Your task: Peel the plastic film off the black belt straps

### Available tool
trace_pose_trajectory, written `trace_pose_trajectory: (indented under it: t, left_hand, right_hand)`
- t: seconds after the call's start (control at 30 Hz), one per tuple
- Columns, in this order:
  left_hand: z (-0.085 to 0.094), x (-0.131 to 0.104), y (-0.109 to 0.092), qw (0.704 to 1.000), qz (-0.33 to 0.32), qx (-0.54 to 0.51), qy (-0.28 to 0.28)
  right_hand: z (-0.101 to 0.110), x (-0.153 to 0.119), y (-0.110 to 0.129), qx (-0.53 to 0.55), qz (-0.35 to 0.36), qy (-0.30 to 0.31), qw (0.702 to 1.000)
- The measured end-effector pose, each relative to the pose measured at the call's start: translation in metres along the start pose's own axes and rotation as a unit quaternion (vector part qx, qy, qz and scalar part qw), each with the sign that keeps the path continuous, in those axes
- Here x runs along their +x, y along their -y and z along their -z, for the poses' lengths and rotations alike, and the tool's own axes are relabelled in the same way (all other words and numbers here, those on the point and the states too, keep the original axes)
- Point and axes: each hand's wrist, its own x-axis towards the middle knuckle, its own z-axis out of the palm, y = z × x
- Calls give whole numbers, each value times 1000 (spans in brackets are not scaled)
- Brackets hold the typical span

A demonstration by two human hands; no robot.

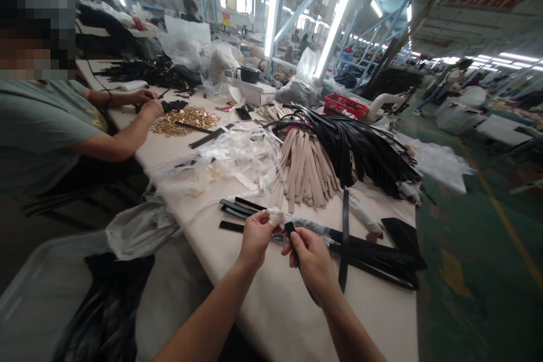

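Note:
My right hand (311,254) is closed around a black strap (290,228), its end pointing up between thumb and fingers. Close beside it, my left hand (255,238) pinches a thin white strip (278,217) near the strap's end; the fingers partly hide it. Beneath and beyond both hands lies a bundle of black straps (365,248), partly wrapped in clear plastic. One loose black strap (345,237) crosses the bundle to the right of my right hand. Ahead is a tangled heap of white strips (237,155).
Beige strips (307,167) and a large pile of black straps (360,138) cover the table's far right, before a red basket (345,106). At left, another person's hands (150,104) work near gold metal pieces (186,120). A plastic bin (38,277) stands below the table's left edge.

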Motion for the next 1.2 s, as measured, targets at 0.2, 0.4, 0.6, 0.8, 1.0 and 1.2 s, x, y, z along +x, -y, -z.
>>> trace_pose_trajectory:
  t: [0.2, 0.4, 0.6, 0.8, 1.0, 1.2]
  left_hand:
    - [-6, -7, -2, 1000, -2, 6, 15]
    - [-5, -17, 1, 992, 94, -22, 80]
    - [8, -12, -24, 990, 48, -126, -43]
    - [-11, -55, -18, 984, 148, -85, 47]
    - [-2, -57, -24, 990, 92, -101, -47]
    - [0, -80, -4, 977, 197, -63, 54]
  right_hand:
    - [-2, 0, -10, -6, -14, 6, 1000]
    - [-2, 2, -20, 47, -32, 18, 998]
    - [0, -24, -20, -70, -34, 96, 992]
    - [-5, -37, -12, -16, -63, 77, 995]
    - [-1, -66, -21, -11, -121, 170, 978]
    - [-11, -65, -37, 96, -144, 101, 980]
